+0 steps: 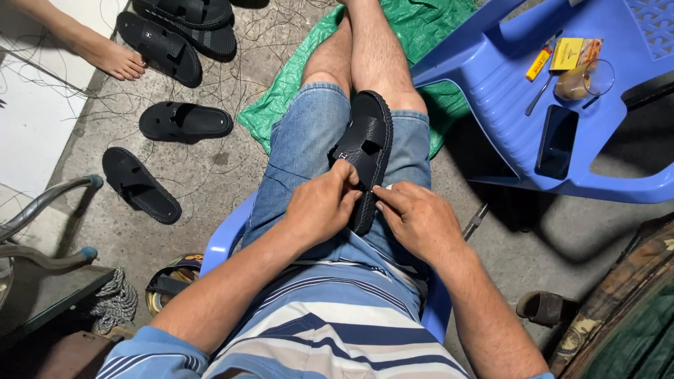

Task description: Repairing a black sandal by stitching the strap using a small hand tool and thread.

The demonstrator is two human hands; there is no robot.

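Black sandal held across the lap, both hands pinching its near edge.

The black slide sandal (366, 151) lies between the denim-clad thighs, its textured sole rim facing right. The left hand (321, 205) grips the strap side with closed fingers; the right hand (415, 219) pinches the near sole edge. To the left, four more black sandals (184, 121) lie on the thread-strewn concrete floor (210, 175), near another person's bare foot (116, 60). Far right, a blue plastic chair (505, 91) carries a phone (557, 141), a glass (584, 79) and a yellow packet (572, 52). A green tarp (414, 28) lies under the legs.
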